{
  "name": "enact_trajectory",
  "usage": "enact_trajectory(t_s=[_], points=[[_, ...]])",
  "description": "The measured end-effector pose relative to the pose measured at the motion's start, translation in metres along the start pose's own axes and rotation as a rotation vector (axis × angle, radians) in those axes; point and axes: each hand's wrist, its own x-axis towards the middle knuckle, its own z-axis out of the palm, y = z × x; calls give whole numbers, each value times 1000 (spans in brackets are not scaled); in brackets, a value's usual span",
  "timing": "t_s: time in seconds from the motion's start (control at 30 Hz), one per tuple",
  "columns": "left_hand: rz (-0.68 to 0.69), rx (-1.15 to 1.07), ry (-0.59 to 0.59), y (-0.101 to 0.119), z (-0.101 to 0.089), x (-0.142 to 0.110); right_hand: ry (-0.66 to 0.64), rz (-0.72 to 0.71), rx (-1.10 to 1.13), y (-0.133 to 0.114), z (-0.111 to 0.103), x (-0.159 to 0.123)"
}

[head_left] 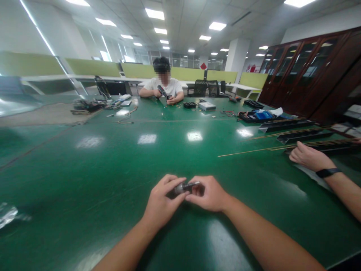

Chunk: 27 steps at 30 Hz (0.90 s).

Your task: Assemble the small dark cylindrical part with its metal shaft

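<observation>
My left hand [162, 201] and my right hand [210, 194] meet low over the green table [113, 177], near its front edge. Between their fingertips they pinch a small dark metal cylindrical part [184, 186] with a silvery end. Both hands have their fingers curled closed around it. Most of the part is hidden by my fingers.
A co-worker's hand [308, 156] with a black wristband [327, 172] rests at the right beside long thin brass rods [282, 147] and black trays [301, 135]. Another person [163, 88] sits across the table holding a dark tool. Boxes, cables and small parts lie along the far side.
</observation>
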Motion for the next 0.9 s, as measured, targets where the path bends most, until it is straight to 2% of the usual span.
enact_trajectory(t_s=[0.27,0.6,0.9], points=[[14,-52,-46,-15,-1,-1,72,-24,-35,-2,-5,0],[68,-22,-30,-2,-4,4,65,-70,-97,-1,-3,2],[72,-16,-30,-3,-2,3,43,-85,-73,-2,-3,1]])
